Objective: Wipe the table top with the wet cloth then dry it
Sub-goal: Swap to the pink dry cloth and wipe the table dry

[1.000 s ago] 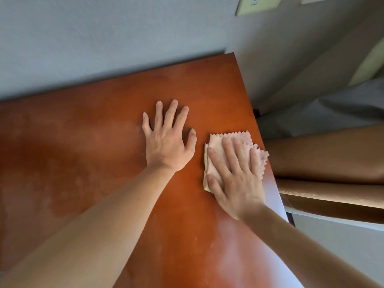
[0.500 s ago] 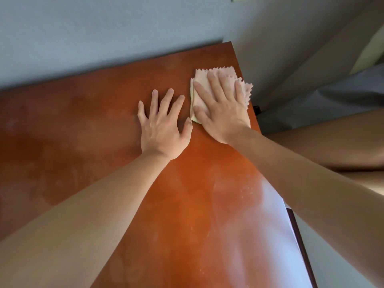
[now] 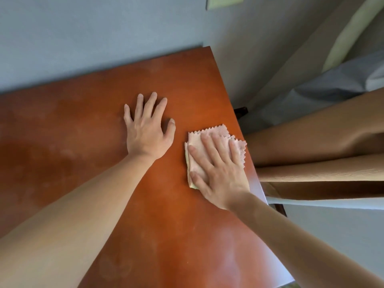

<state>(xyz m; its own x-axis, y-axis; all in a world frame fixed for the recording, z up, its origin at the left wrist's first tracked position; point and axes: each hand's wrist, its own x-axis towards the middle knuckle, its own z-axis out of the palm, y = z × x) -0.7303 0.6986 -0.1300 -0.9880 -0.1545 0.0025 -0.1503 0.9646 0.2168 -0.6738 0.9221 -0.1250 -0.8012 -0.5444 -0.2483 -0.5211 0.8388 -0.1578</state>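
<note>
A reddish-brown wooden table top (image 3: 87,129) fills most of the view, with faint hazy smears on its left half. A folded pale pink cloth (image 3: 220,135) with a zigzag edge lies near the table's right edge. My right hand (image 3: 218,169) presses flat on the cloth, fingers spread, covering its near half. My left hand (image 3: 147,132) rests palm down on the bare wood just left of the cloth, fingers apart, holding nothing.
A grey wall (image 3: 93,34) runs along the table's far edge. Past the right edge stand tan wooden furniture parts (image 3: 324,146) and grey fabric (image 3: 332,86). A light switch plate (image 3: 224,2) is on the wall above.
My right hand slid the cloth from the far right corner back toward me along the right edge. My left hand stayed planted on the table.
</note>
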